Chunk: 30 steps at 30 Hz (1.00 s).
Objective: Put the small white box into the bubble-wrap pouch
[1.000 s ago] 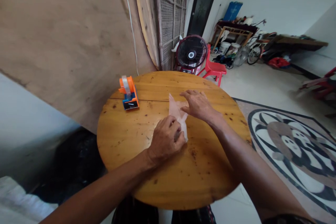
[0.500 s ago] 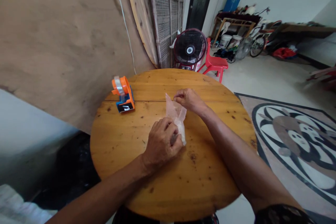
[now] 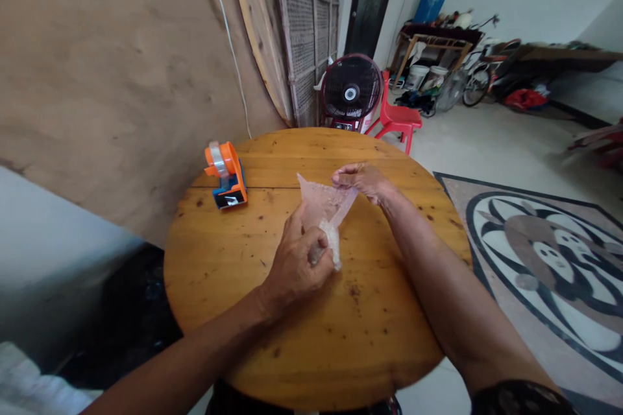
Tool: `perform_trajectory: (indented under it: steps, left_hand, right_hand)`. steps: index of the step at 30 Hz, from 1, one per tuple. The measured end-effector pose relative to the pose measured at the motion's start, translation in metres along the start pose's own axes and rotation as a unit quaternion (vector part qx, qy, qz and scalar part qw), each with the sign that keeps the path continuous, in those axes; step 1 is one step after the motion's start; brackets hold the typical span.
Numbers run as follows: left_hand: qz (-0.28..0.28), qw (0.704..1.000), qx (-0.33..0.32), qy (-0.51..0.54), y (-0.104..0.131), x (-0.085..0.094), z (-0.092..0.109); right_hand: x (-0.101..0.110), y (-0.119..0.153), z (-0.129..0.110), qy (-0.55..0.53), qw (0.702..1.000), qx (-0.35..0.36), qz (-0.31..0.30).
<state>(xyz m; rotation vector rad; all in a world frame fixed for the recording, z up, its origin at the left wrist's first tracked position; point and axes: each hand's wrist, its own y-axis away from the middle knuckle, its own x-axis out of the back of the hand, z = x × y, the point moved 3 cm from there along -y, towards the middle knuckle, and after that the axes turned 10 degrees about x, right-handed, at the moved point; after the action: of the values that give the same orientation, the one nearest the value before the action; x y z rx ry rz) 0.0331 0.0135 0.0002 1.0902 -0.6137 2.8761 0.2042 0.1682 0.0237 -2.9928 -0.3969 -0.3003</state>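
A pinkish, translucent sheet of bubble wrap point(image 3: 324, 201) spreads out from a rolled bundle on the round wooden table point(image 3: 389, 311). My left hand point(image 3: 299, 253) is wrapped round the near, rolled part of it. What lies inside the roll is hidden. Beyond it, my right hand point(image 3: 363, 180) pinches the sheet's far right corner between thumb and fingers. The far left corner of the sheet sticks up free. To the left stands an orange and blue tape dispenser point(image 3: 228, 175) with a roll of clear tape, touched by neither hand.
A black fan point(image 3: 351, 91) and a red plastic chair point(image 3: 402, 117) stand just past the table's far edge. A brown board point(image 3: 121, 78) leans along the left side. A patterned floor panel point(image 3: 549, 259) lies to the right.
My right hand has moved a little to the right with the corner, and the bubble wrap is spread wider. My left hand has shifted slightly left, still holding the roll.
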Motion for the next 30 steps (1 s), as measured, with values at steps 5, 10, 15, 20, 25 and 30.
perform_trajectory:
  steps: [5,10,15,20,25,30]
  left_hand:
    - [-0.017,0.999,0.021,0.019,0.000,0.000,0.000]
    - [-0.036,0.999,0.028,0.027,-0.001,0.002,-0.001]
    - [-0.074,0.997,-0.016,0.035,-0.009,0.003,-0.002]
    - [-0.111,0.992,-0.040,0.054,-0.018,0.001,-0.004]
    - [-0.138,0.987,-0.045,0.071,-0.021,0.002,-0.005]
    - [-0.198,0.978,-0.055,0.041,-0.031,0.005,-0.001]
  right_hand:
    - [0.006,0.003,-0.004,0.036,0.998,0.047,-0.016]
    - [0.014,0.006,-0.009,0.067,0.996,0.045,-0.026]
    - [0.008,0.005,-0.004,0.052,0.998,0.027,-0.031]
    - [0.002,-0.002,0.016,-0.001,0.999,-0.015,-0.032]
    - [0.005,-0.007,0.025,-0.036,0.998,-0.017,-0.039]
    - [0.003,-0.004,0.021,-0.027,0.999,-0.022,-0.035]
